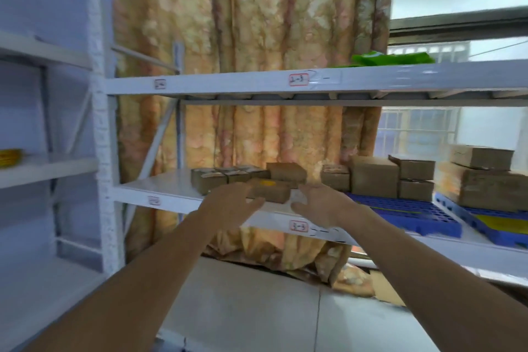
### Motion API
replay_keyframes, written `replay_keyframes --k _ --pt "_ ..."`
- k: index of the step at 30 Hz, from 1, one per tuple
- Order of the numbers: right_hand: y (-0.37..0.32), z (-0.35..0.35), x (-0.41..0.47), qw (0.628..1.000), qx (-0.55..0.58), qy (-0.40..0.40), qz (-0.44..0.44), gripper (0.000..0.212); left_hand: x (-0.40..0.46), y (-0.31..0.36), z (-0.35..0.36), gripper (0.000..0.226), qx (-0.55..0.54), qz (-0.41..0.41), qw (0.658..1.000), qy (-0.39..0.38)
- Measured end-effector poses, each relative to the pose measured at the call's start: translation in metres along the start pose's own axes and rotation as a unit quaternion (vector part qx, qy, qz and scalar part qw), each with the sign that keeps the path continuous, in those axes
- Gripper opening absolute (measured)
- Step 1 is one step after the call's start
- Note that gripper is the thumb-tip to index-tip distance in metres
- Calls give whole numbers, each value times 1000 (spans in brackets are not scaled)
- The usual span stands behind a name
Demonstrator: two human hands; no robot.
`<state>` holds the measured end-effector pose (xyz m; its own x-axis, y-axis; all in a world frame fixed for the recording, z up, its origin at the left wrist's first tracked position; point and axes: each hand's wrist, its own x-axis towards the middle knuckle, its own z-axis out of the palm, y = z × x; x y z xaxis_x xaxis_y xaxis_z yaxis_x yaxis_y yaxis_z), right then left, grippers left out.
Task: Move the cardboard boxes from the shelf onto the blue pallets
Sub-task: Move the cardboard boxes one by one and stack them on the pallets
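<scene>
— both of ours are out in front and spread wide, holding nothing: left hand (233, 200) and right hand (321, 203), palms turned toward each other, either side of the small box with the yellow label (270, 190) at the front edge of the shelf (160, 186).

— are we touching it?

— we can't tell; the picture is blurred there. our fingertips look right at its ends, nothing closed on it.

— what could go wrong?

— our guess: if we squeeze unevenly it may twist and slide off the front lip. it also seems to sit tight against the cluster of small boxes (225, 177) behind, and the darker box (287, 173), so a careless pull might drag a neighbour along.

— and where does it go?

— to our right, same shelf: the blue pallets (400, 210), the nearer one already carrying stacked boxes (391, 177) at its back, with bare grid in front. farther right, a second pallet carries larger boxes (483, 177).
</scene>
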<state>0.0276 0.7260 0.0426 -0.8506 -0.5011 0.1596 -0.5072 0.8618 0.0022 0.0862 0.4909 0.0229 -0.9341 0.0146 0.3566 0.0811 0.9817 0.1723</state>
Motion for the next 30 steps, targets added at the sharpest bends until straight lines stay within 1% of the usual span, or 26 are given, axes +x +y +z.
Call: replay_keyframes --k 5,9,13,17,19,21,23,26,28,30 --pt "-91 9 54 999 37 -2 -39 67 -18 -94 -19 75 6 -67 998 -7" --pt "-151 17 88 999 9 -20 -43 71 -22 -150 -29 75 13 -75 997 -2" --pt "-192 33 124 999 26 -15 -46 72 -13 -206 -28 76 -8 -99 995 -6" --pt "-209 41 159 997 59 -5 -41 68 8 -237 -23 77 -27 -101 994 -9" --pt "-210 44 178 997 74 16 -31 57 22 -245 -18 77 -47 -107 993 -12" --pt "-207 48 197 994 97 44 -20 47 38 -251 -11 79 -83 -114 990 -8" --pt "-204 51 215 990 109 86 -10 47 56 -256 -3 81 -125 -124 984 -5" --pt "-197 54 237 983 99 152 -8 46 84 -257 10 82 -172 -153 973 5" --pt "-191 56 253 979 113 169 -2 42 101 -252 14 78 -182 -163 970 -5" --pt "-187 58 269 979 120 162 4 39 118 -245 19 66 -204 -152 967 -12"
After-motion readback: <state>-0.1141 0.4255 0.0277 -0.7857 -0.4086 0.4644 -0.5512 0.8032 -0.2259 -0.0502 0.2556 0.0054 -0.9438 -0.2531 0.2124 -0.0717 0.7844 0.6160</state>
